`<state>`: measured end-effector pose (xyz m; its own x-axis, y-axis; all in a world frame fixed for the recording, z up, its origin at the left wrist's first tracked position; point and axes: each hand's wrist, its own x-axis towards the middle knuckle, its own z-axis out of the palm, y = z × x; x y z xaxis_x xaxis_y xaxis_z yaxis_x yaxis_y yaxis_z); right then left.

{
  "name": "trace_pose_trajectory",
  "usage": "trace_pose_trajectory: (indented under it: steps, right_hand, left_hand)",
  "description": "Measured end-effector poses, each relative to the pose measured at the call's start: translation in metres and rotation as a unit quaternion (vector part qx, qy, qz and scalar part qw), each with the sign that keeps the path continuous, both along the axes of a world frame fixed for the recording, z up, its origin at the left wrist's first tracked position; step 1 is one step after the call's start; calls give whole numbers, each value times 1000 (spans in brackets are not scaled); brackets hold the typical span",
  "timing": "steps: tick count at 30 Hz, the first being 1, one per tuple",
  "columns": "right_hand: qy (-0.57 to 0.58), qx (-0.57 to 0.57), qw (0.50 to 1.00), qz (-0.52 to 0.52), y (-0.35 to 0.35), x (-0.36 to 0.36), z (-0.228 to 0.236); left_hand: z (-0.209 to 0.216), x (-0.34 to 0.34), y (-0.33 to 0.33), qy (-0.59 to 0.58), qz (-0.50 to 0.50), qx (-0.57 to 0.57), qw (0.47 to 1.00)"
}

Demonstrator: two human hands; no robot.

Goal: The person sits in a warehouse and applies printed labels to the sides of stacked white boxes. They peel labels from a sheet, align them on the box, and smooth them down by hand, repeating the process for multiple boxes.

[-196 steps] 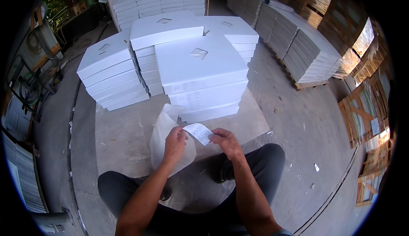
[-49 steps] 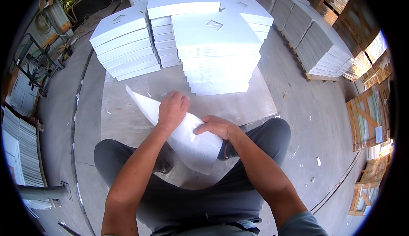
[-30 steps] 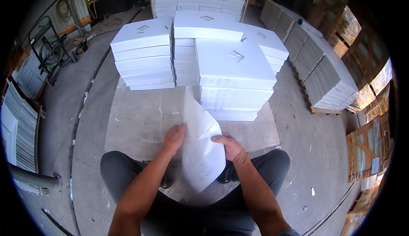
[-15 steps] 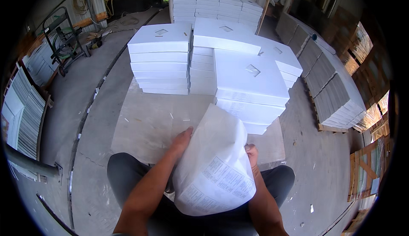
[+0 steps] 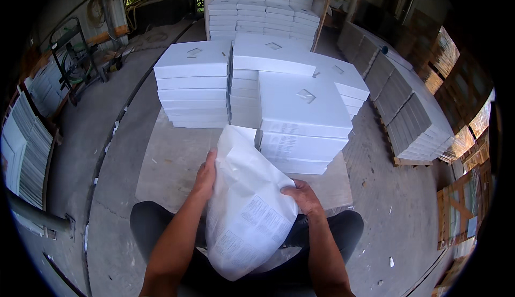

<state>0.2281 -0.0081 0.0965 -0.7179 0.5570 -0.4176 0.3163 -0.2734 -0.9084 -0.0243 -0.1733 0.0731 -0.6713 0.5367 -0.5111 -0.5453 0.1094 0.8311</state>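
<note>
A large, soft white bag (image 5: 241, 190) with blocks of print on its lower side bulges over my lap; what it contains, if anything, cannot be seen. My left hand (image 5: 205, 175) grips its left edge, the fingers partly hidden behind it. On the other side my right hand (image 5: 303, 194) is closed on the right edge, thumb on top. Just beyond the bag stands a stack of flat white boxes (image 5: 306, 104), the top one bearing a diamond-shaped mark. Another stack of white boxes (image 5: 192, 85) is farther left.
The stacks rest on a low grey board (image 5: 166, 163) on the concrete floor. More white boxes (image 5: 263, 7) are piled at the back. A long row of strapped panels (image 5: 407, 104) on a pallet lies to the right, with wooden crates (image 5: 464, 211) beyond. A hand cart (image 5: 75, 56) stands far left.
My hands have shifted their hold on the bag, the left one higher on its edge and the right one more over the front. The bag's upper end has folded and swung left.
</note>
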Motion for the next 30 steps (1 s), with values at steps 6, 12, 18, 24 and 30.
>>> trace_pose_trajectory:
  steps: [6,12,18,24,30]
  right_hand:
    - [-26,95,995,30,6,1,13]
    - [-24,191,981,-23,-2,-4,18]
    - [-24,145,989,29,-1,-3,25]
    - [-13,-53,986,160,-7,2,20]
    - [46,-120,985,112,-18,-1,4]
  left_hand:
    - [26,3,-14,172,-123,-52,976]
    - [23,9,-9,210,-96,-15,973]
    - [24,15,-5,253,-115,-17,960]
    - [1,18,-1,395,-173,-122,894]
    - [-6,24,2,534,-167,-210,802]
